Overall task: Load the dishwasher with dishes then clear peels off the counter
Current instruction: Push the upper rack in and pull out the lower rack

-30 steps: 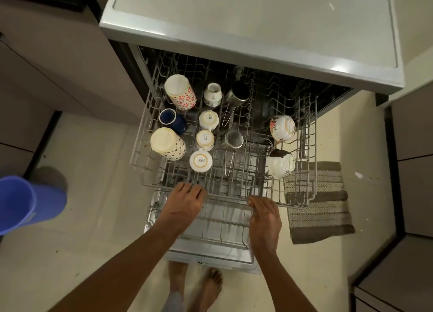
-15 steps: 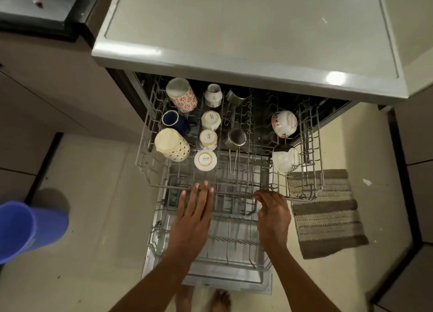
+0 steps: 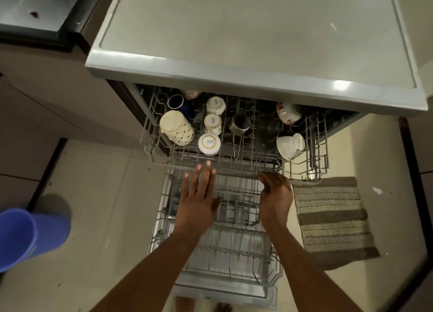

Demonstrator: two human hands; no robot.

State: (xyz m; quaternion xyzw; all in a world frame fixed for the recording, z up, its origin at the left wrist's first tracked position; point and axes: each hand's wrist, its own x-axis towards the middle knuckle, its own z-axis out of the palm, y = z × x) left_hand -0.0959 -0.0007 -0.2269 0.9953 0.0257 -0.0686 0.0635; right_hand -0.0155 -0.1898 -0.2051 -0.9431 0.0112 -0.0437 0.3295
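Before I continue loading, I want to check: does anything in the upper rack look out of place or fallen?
Nothing stands out. In the upper rack the patterned mug, the white cups and the bowls sit tilted or upside down between the tines, as usual.

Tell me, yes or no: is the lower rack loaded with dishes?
No. The lower rack shows only bare wire tines, while the cups and bowls sit in the upper rack.

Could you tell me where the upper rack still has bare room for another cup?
In the upper rack, bare tines lie between the steel cup and the white bowl. The left is crowded: patterned mug, blue mug, small white cups.
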